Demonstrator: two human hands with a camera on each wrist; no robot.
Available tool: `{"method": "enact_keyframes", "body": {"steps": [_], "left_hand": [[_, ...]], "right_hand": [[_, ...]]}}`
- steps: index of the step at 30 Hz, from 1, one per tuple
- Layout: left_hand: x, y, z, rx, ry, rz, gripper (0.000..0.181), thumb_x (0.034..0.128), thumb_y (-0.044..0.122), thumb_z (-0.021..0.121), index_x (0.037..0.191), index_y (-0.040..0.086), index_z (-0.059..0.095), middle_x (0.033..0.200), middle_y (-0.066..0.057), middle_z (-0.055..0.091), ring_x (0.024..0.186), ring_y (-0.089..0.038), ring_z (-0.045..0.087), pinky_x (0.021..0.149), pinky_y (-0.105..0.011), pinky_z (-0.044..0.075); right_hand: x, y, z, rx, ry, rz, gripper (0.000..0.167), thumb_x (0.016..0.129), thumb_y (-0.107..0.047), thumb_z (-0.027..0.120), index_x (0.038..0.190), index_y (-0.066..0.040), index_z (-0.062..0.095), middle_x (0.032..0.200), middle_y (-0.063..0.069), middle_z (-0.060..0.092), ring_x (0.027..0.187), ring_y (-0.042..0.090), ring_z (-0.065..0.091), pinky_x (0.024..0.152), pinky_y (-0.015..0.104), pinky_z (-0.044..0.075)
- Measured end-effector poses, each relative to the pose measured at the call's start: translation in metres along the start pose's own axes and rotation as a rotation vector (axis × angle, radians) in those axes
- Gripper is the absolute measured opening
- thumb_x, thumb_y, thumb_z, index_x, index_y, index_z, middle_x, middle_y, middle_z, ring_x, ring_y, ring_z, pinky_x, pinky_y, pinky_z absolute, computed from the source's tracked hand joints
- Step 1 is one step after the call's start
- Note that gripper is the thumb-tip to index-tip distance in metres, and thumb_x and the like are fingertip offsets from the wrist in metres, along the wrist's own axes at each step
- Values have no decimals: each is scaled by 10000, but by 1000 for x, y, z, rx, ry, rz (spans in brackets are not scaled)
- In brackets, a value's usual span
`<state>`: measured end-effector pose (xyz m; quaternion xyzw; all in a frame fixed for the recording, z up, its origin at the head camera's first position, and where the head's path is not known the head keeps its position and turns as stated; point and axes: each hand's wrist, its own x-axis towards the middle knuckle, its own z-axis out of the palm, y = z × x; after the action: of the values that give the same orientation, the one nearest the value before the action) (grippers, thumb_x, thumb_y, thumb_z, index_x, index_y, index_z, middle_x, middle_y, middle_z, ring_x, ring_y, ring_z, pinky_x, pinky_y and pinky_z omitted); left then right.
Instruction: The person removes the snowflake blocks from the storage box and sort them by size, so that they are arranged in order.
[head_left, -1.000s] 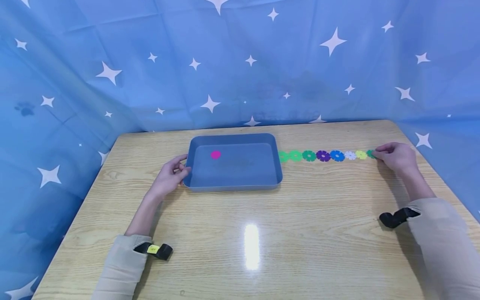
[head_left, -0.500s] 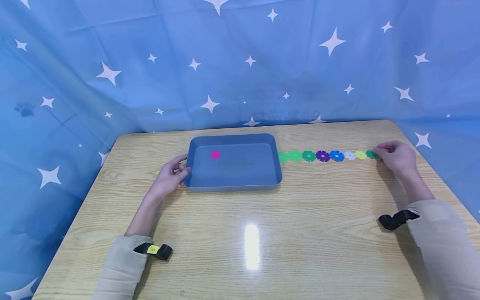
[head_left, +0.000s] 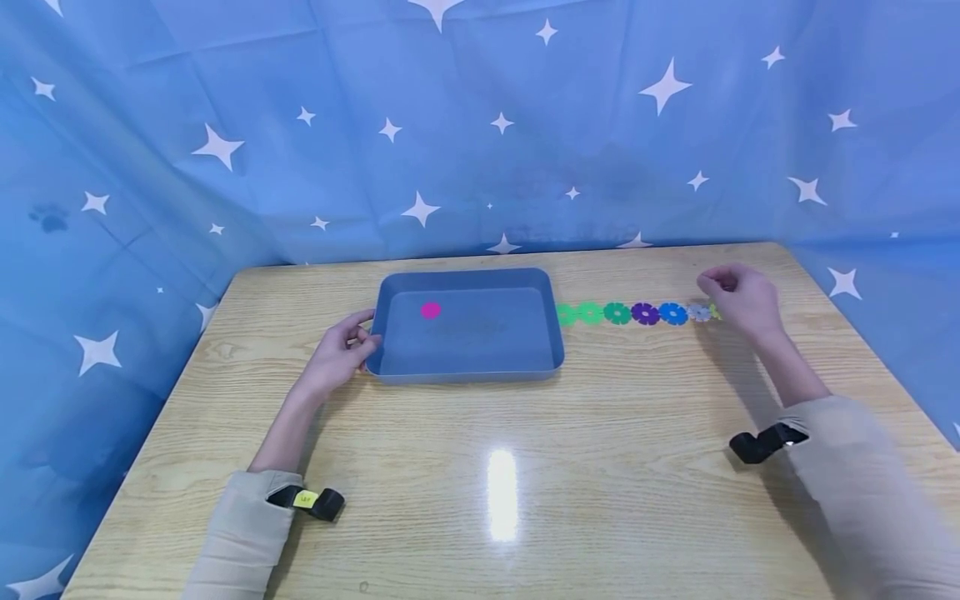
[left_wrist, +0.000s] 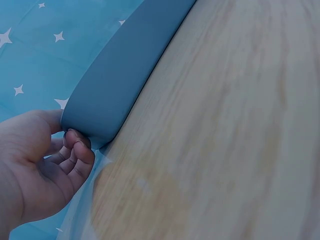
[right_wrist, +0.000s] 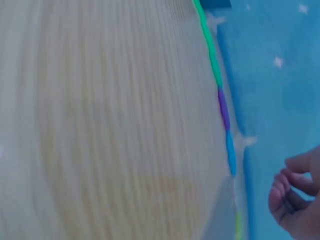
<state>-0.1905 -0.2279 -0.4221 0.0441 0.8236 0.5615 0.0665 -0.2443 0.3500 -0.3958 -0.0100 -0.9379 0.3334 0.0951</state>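
Note:
A shallow blue-grey tray [head_left: 480, 333] sits on the wooden table. My left hand [head_left: 339, 352] grips its left edge, thumb over the rim and the other fingers curled outside. In the tray lies a round magenta disc [head_left: 431, 310]. Small bits of yellow and orange peek out near my left hand, too hidden to tell. From the tray's right side runs a row of notched snowflake discs: light green [head_left: 589, 313], dark green [head_left: 617, 313], purple [head_left: 645, 314], blue [head_left: 672, 313], white [head_left: 699, 312] and yellow. My right hand [head_left: 742, 300], fingers loosely curled and holding nothing visible, hovers above its right end, hiding part.
The wooden tabletop [head_left: 420, 467] stretches in front of the tray and the row, with a bright light reflection on it. A blue curtain with white stars [head_left: 480, 150] hangs right behind the table's back edge and along both sides.
My right hand has left the dark green disc at the row's right end, rising and moving left over the yellow disc. My left hand and the tray have stayed in place.

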Motion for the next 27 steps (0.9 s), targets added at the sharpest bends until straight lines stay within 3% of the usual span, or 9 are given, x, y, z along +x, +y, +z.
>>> {"method": "enact_keyframes", "body": {"steps": [6, 14, 21, 23, 27], "left_hand": [[0, -1, 0, 4, 1, -1, 574, 1037, 78, 547, 1560, 1, 324, 933, -127, 540, 794, -195, 604, 545, -237, 439], [1, -2, -1, 7, 0, 2, 572, 1038, 73, 542, 1560, -4, 321, 927, -129, 538, 994, -304, 636, 553, -238, 451], [2, -3, -1, 1, -2, 0, 569, 1036, 66, 539, 1557, -12, 322, 923, -132, 534, 1160, -369, 609, 537, -234, 435], [2, -3, -1, 2, -3, 0, 569, 1037, 67, 541, 1556, -14, 323, 919, -128, 534, 1156, -351, 612, 543, -235, 440], [1, -2, -1, 8, -3, -2, 566, 1040, 81, 544, 1556, -8, 328, 927, -125, 539, 918, -267, 635, 549, -238, 446]], "right_hand": [[-1, -39, 20, 57, -76, -71, 452, 1053, -360, 519, 1229, 45, 615, 1136, 249, 626, 956, 242, 542, 727, 197, 413], [-3, -92, 48, 111, -148, -189, 358, 1056, -302, 540, 1184, 16, 643, 1047, 221, 666, 891, 234, 597, 721, 264, 454], [-6, -132, 78, 174, -245, -242, 276, 1051, -229, 560, 1181, 2, 639, 1057, 192, 665, 926, 273, 617, 721, 316, 482], [-6, -142, 87, 188, -272, -267, 255, 1041, -189, 579, 1179, 18, 638, 1050, 181, 669, 934, 281, 624, 746, 329, 499], [-7, -164, 105, 193, -316, -328, 229, 1015, -102, 606, 1176, 58, 642, 1042, 182, 675, 940, 297, 633, 816, 391, 526]]}}
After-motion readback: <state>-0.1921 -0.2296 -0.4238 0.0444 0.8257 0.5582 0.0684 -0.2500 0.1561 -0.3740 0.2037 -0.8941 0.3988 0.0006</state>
